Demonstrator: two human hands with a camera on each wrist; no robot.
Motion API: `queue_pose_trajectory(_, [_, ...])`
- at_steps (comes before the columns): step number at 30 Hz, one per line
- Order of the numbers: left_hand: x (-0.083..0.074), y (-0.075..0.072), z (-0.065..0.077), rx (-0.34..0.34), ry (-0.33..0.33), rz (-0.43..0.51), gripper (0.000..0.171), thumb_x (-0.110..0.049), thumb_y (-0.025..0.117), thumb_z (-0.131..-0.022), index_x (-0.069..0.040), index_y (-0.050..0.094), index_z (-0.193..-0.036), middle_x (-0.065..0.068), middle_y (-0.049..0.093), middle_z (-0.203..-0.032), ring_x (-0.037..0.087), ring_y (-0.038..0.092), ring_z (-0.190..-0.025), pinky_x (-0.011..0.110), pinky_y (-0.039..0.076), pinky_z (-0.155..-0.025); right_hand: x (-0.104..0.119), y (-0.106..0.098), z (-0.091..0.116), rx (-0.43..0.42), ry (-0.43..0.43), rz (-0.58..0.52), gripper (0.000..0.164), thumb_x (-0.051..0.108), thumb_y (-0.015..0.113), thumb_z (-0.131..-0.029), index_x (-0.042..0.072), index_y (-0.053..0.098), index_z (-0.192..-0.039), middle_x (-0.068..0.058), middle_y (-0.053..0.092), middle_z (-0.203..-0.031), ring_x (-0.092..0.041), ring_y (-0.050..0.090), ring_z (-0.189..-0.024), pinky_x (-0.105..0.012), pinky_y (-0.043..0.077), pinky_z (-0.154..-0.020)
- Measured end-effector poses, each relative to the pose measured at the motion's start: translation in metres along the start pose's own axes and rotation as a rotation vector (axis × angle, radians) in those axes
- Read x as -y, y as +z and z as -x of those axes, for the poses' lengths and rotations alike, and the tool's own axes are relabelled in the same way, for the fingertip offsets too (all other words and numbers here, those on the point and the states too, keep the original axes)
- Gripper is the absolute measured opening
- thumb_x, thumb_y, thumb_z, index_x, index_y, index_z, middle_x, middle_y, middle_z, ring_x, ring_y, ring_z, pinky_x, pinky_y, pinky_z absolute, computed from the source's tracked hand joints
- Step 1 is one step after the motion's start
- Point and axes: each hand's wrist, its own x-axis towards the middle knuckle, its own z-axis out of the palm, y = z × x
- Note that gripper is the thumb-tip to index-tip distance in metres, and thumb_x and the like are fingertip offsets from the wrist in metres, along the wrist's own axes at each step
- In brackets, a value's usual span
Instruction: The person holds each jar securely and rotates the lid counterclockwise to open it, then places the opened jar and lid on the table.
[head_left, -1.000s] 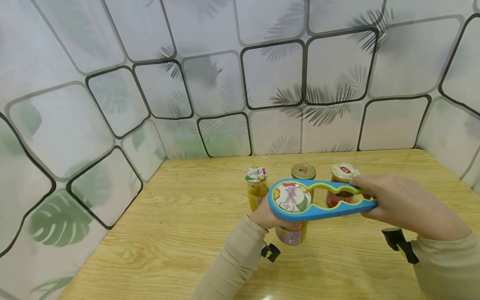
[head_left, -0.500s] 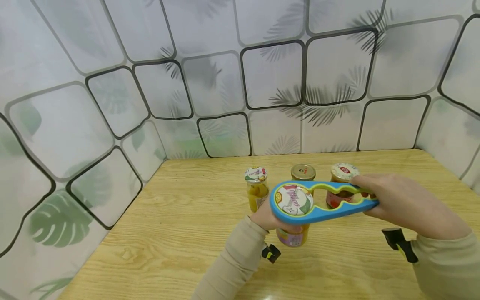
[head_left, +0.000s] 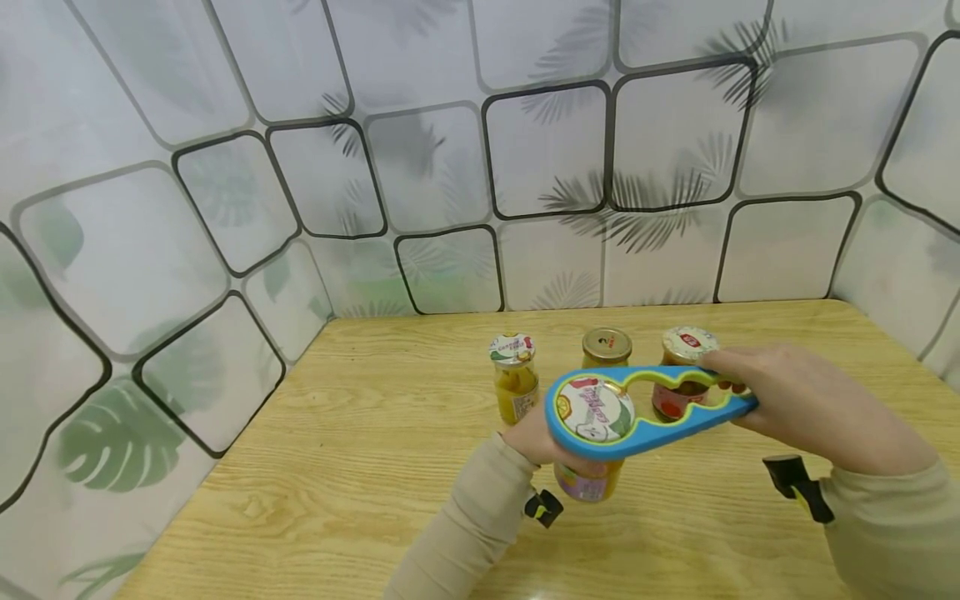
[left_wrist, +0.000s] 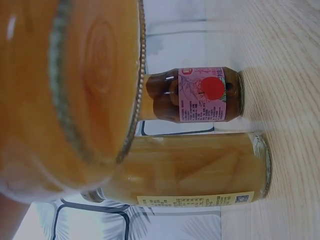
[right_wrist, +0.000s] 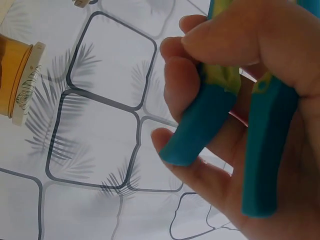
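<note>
My left hand (head_left: 534,435) grips a glass jar (head_left: 588,482) of orange contents by its side, below the lid. A blue and lime jar opener (head_left: 651,437) encircles the jar's printed lid (head_left: 595,408), its ring fitted round the edge. My right hand (head_left: 813,408) holds the opener's two handles at the far end. In the right wrist view, fingers (right_wrist: 181,85) curl around the blue handles (right_wrist: 202,122). The gripped jar (left_wrist: 95,75) fills the near part of the left wrist view, base toward the camera.
Behind the hands stand a jar of yellow fruit (head_left: 516,387), a gold-lidded jar (head_left: 606,346) and a cream-lidded jar (head_left: 688,343) with a red label. All rest on the wooden table (head_left: 360,467), with a patterned backdrop (head_left: 547,158) along its back and sides.
The opener's ring end and the gripped jar have shifted slightly right and toward me. The opener now slants more, its ring end lower. My right hand has stayed nearly in place.
</note>
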Motion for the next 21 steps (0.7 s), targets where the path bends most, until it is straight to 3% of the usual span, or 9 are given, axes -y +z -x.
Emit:
queue_pose_trajectory(6, [-0.0001, 0.0006, -0.0007, 0.039, 0.011, -0.003, 0.066, 0.024, 0.063, -0.055, 0.018, 0.035, -0.115, 0.036, 0.046, -0.106, -0.001, 0.047, -0.093, 0.029, 0.038, -0.092, -0.002, 0.0027, -0.0012, -0.057, -0.041, 0.011, 0.051, -0.004, 0.077, -0.049, 0.012, 0.064, -0.096, 0.015, 0.045, -0.071, -0.003, 0.036, -0.055, -0.023, 0.032, -0.047])
queue_pose_trajectory(21, [-0.0002, 0.0014, -0.0009, 0.087, -0.012, -0.024, 0.068, 0.023, 0.065, -0.056, 0.016, 0.035, -0.117, 0.035, 0.045, -0.108, 0.002, 0.046, -0.098, 0.028, 0.037, -0.093, -0.003, 0.0042, -0.0026, -0.058, -0.046, 0.004, 0.055, -0.005, 0.079, -0.047, 0.011, 0.065, -0.098, 0.013, 0.048, -0.072, -0.006, 0.041, -0.058, -0.027, 0.036, -0.049])
